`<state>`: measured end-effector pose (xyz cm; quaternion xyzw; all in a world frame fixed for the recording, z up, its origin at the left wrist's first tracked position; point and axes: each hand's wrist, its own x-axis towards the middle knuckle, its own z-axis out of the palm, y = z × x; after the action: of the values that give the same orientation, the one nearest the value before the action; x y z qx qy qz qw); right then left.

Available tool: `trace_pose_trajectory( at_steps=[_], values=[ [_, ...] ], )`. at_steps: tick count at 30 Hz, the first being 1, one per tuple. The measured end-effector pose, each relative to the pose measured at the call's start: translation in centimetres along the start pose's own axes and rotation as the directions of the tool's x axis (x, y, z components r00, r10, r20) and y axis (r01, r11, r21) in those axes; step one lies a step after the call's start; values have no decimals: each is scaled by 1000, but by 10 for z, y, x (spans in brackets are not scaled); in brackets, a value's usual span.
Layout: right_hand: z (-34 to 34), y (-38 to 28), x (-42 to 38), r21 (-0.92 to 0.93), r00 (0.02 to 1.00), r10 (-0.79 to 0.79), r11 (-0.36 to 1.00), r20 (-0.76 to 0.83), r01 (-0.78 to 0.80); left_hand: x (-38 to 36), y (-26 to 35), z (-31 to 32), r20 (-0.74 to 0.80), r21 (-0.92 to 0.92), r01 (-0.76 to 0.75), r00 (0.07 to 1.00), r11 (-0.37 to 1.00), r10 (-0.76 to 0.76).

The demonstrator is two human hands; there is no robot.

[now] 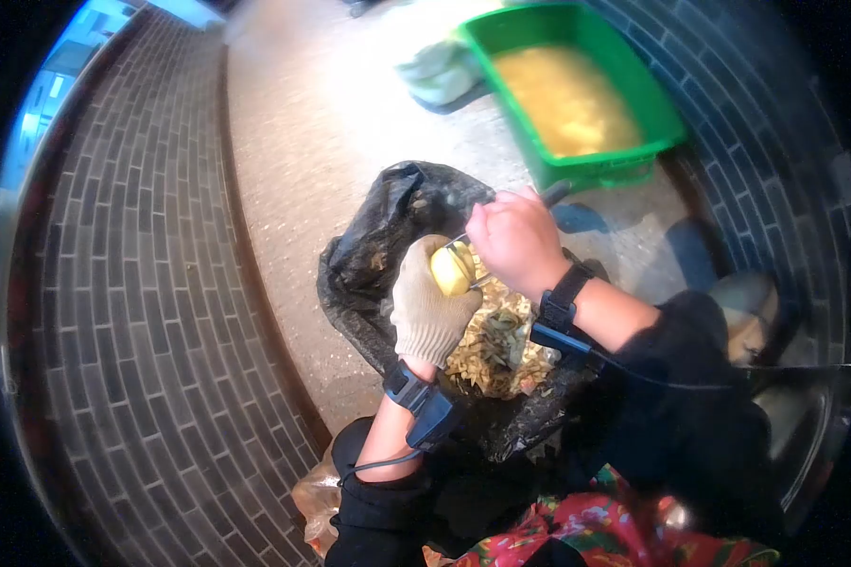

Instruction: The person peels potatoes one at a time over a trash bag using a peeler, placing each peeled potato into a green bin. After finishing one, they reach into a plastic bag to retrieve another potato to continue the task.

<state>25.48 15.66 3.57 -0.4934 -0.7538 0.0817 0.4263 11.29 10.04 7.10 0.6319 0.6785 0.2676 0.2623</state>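
Note:
My left hand [435,302], in a cream knitted glove, is closed around a peeled yellow potato [452,270]. My bare right hand [518,241] grips a peeler [556,193]; its dark handle end sticks out past the fist. The peeler's metal prongs reach to the potato's right side, and the blade's exact contact is too small to make out. Both hands are above an open black plastic bag [369,255], which holds a heap of peelings [506,345]. My right hand and forearm cover part of the bag.
A green tub [591,172] with cloudy yellowish water and pale pieces stands at the upper right. Beside it is a whitish bag [442,74]. Brick walls [151,283] rise on both sides. A clear plastic bag [317,496] lies by my left arm. Cables run from both wristbands.

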Motion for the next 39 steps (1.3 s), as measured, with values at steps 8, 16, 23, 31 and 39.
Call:
trace_pose_trajectory(
  at_steps=[8,16,23,31,39],
  values=[
    [10,23,-5,-35,1000,20,999,12,-20,-4,-3,10,11,49,-26,1000,998,25],
    [14,26,-2,-269,990,29,963,136,9,-9,5,-8,23,-138,-114,993,984,118],
    [-3,-1,6,-13,999,35,999,36,-34,0,-17,-8,-65,-58,-4,998,998,1],
    [8,-13,1,6,993,45,999,110,-46,-5,-21,10,-184,8,-49,982,999,50],
    [20,7,1,-47,995,-37,998,88,42,-10,-18,7,-63,-20,14,998,1000,-15]
  ],
)
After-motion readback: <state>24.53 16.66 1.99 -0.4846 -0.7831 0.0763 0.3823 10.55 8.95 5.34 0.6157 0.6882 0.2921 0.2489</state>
